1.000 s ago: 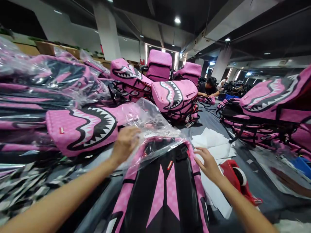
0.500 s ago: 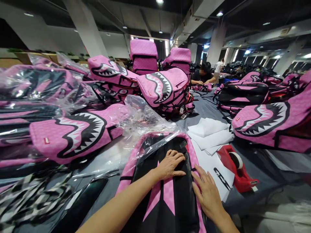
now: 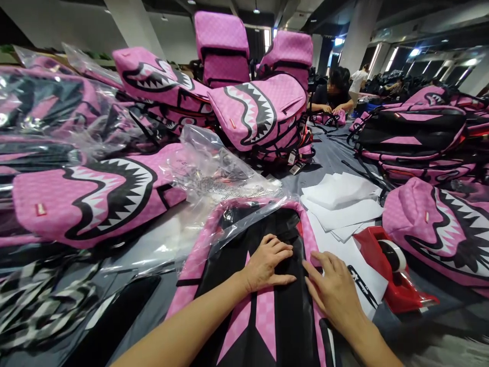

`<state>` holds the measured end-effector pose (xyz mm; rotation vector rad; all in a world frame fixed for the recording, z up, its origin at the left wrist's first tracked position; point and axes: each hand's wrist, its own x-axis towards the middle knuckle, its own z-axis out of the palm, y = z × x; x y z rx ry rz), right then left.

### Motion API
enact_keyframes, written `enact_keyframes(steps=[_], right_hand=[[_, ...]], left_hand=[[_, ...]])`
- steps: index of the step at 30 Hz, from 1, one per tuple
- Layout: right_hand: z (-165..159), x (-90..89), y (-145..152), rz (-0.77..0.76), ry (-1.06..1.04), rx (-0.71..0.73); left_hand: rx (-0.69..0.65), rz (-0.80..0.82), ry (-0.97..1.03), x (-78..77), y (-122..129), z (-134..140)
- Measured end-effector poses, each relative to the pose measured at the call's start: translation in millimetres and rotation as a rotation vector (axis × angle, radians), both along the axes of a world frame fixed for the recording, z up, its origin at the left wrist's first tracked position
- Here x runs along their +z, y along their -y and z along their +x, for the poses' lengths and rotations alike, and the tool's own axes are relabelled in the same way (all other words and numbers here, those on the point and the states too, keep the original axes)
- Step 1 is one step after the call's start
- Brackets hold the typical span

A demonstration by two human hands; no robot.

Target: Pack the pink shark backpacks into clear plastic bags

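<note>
A pink and black backpack (image 3: 267, 326) lies in front of me with its black back panel facing up. My left hand (image 3: 271, 262) rests flat on that panel, fingers apart. At the pink right-hand edge is my right hand (image 3: 334, 285), its fingers stretched out against the side of the bag and partly curved. Clear plastic wrap (image 3: 225, 168) spreads from the cloth over the bag's top end. Neither hand grips anything that I can see.
A red tape dispenser (image 3: 397, 275), white paper sheets (image 3: 340, 204) and a small black tool (image 3: 362, 288) are to the right. Pink shark-mouth backpacks (image 3: 255, 112) are stacked ahead. Bagged backpacks (image 3: 46, 102) and checkered straps (image 3: 46, 306) lie left. A co-worker (image 3: 332, 97) sits beyond.
The view has shifted, so the bags ahead look higher and nearer. Both hands stay at nearly the same places on the backpack. The shark-mouth bag at right now sits at a different angle.
</note>
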<state>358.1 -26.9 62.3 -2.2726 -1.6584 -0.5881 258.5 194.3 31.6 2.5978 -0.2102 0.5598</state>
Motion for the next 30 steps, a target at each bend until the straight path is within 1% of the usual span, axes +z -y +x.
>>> enact_keyframes(steps=[3, 6, 14, 19, 23, 27, 29, 30], right_hand=[[9, 6.6, -12, -0.101, 0.05, 0.083], [12, 7.5, -15, -0.157, 0.113, 0.13], [25, 9.0, -4, -0.155, 0.159, 0.241], [26, 6.6, -7, -0.217, 0.184, 0.223], [23, 7.0, -10, -0.225, 0.195, 0.251], [26, 8.3, -18, -0.215, 0.145, 0.241], [27, 12.4, -21, -0.214, 0.058, 0.26], [27, 15.5, -19, -0.184, -0.013, 0.278]], left_hand=[[0.009, -0.005, 0.025, 0.8, 2, 0], [0.009, -0.011, 0.047, 0.0, 3, -1], [0.009, -0.016, 0.049, 2.2, 2, -2], [0.018, 0.003, 0.019, 2.5, 3, -3], [0.017, 0.008, 0.027, 2.1, 3, -3], [0.015, 0.002, 0.021, 2.2, 1, -1], [0.014, 0.005, 0.004, 2.4, -1, 1], [0.013, 0.007, 0.002, 2.4, -2, 1]])
